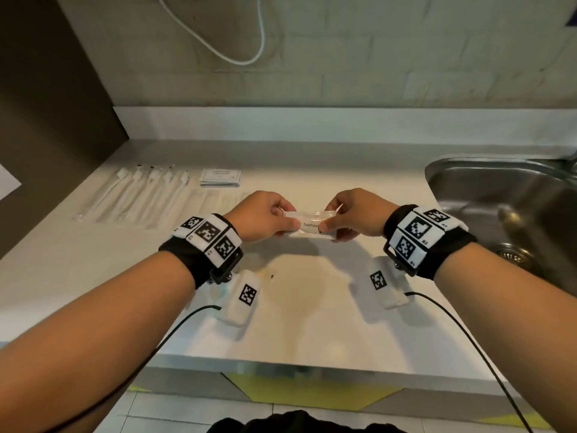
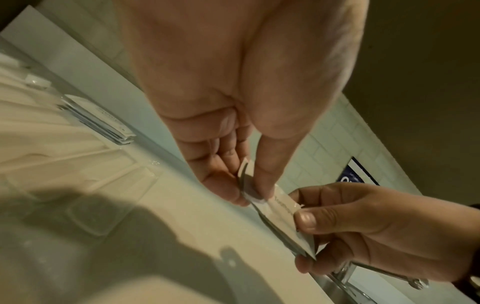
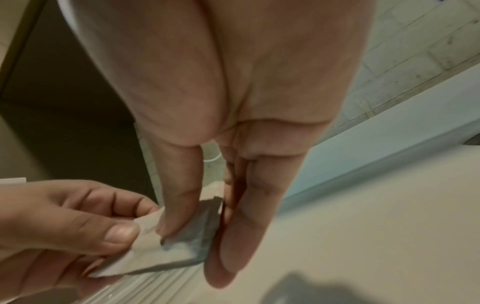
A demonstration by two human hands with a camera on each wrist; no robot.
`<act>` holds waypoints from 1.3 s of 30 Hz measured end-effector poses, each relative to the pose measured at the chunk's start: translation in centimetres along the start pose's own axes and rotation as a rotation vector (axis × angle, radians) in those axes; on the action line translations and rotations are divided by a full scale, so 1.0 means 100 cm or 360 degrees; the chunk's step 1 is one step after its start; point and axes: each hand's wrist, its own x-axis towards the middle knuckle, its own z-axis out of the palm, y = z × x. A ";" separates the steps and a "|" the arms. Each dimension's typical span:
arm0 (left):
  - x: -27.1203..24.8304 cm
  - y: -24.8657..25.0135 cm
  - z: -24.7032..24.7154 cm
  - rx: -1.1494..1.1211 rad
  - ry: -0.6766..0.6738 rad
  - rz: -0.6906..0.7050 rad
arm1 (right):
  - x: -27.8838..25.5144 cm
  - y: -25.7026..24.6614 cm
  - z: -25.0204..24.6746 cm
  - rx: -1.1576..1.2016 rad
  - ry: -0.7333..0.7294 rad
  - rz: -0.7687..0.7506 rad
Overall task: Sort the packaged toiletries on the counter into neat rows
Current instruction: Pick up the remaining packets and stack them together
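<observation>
At the far left of the counter (image 1: 312,301) lie wrapped toothbrushes (image 1: 137,195) in a row, a stack of flat sachets (image 1: 221,177) just beside them. Above mid-counter, the left hand (image 1: 262,217) and right hand (image 1: 352,215) pinch opposite ends of a small clear toothpaste packet (image 1: 310,225) with a white printed label, thumbs clamped against fingers.

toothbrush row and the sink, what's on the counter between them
In the head view, between the toothbrush row and the sink lies a stack of flat packets; the rest is bare counter.

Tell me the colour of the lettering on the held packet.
Black on a white label on the toothpaste packet; head view.
</observation>
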 end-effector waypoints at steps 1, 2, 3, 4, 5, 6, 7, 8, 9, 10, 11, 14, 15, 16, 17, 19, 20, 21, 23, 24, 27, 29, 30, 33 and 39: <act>0.007 0.000 0.000 0.0004 0.0015 -0.0029 | 0.007 0.000 -0.002 0.0006 0.0019 0.0020; 0.014 -0.001 0.001 0.0010 0.0035 -0.0056 | 0.013 0.000 -0.003 -0.0001 0.0033 0.0041; 0.022 -0.001 0.003 0.0016 0.0060 -0.0083 | 0.020 0.000 -0.004 -0.0008 0.0044 0.0061; 0.030 -0.002 0.004 0.0025 0.0084 -0.0102 | 0.027 0.001 -0.005 -0.0011 0.0053 0.0078; 0.037 -0.002 0.006 0.0047 0.0103 -0.0115 | 0.034 0.002 -0.006 -0.0011 0.0058 0.0093; 0.043 -0.002 0.007 0.0083 0.0118 -0.0126 | 0.040 0.003 -0.006 -0.0009 0.0062 0.0114; 0.049 -0.003 0.009 0.0124 0.0128 -0.0138 | 0.046 0.005 -0.006 -0.0011 0.0066 0.0137; 0.055 -0.004 0.010 0.0160 0.0126 -0.0150 | 0.051 0.006 -0.007 -0.0023 0.0070 0.0159; 0.059 -0.005 0.011 0.0188 0.0118 -0.0164 | 0.055 0.007 -0.007 -0.0043 0.0072 0.0182; 0.064 -0.006 0.013 0.0217 0.0107 -0.0175 | 0.059 0.008 -0.007 -0.0062 0.0070 0.0208; 0.068 -0.008 0.014 0.0253 0.0092 -0.0189 | 0.063 0.010 -0.007 -0.0074 0.0061 0.0234; 0.077 -0.013 0.018 0.0356 0.0038 -0.0209 | 0.072 0.015 -0.004 -0.0094 0.0039 0.0284; 0.080 -0.015 0.019 0.0386 0.0024 -0.0215 | 0.075 0.018 -0.003 -0.0111 0.0043 0.0284; 0.083 -0.017 0.021 0.0411 0.0011 -0.0216 | 0.078 0.020 -0.003 -0.0133 0.0051 0.0278; 0.086 -0.018 0.022 0.0433 0.0004 -0.0217 | 0.082 0.021 -0.002 -0.0150 0.0058 0.0267; 0.092 -0.020 0.022 0.0483 -0.0008 -0.0214 | 0.088 0.025 -0.003 -0.0096 0.0043 0.0273; 0.095 -0.020 0.021 0.0512 -0.0019 -0.0206 | 0.092 0.026 -0.005 -0.0048 0.0022 0.0283; 0.097 -0.020 0.020 0.0539 -0.0038 -0.0195 | 0.095 0.028 -0.007 -0.0016 -0.0005 0.0290; 0.100 -0.020 0.017 0.0578 -0.0085 -0.0164 | 0.099 0.029 -0.010 -0.0019 -0.0043 0.0289; 0.102 -0.020 0.016 0.0608 -0.0127 -0.0145 | 0.100 0.029 -0.011 -0.0033 -0.0050 0.0284; 0.104 -0.018 0.011 0.0747 -0.0292 -0.0055 | 0.102 0.029 -0.010 -0.0048 -0.0045 0.0268; 0.104 -0.016 0.009 0.0833 -0.0370 -0.0017 | 0.102 0.030 -0.010 -0.0045 -0.0038 0.0268; 0.104 -0.014 0.009 0.0901 -0.0402 0.0004 | 0.102 0.030 -0.010 -0.0045 -0.0035 0.0271; 0.103 -0.010 0.014 0.1101 -0.0444 0.0059 | 0.102 0.029 -0.010 -0.0056 -0.0027 0.0269; 0.106 -0.009 0.019 0.1186 -0.0396 0.0122 | 0.098 0.025 -0.009 -0.0317 0.0002 0.0178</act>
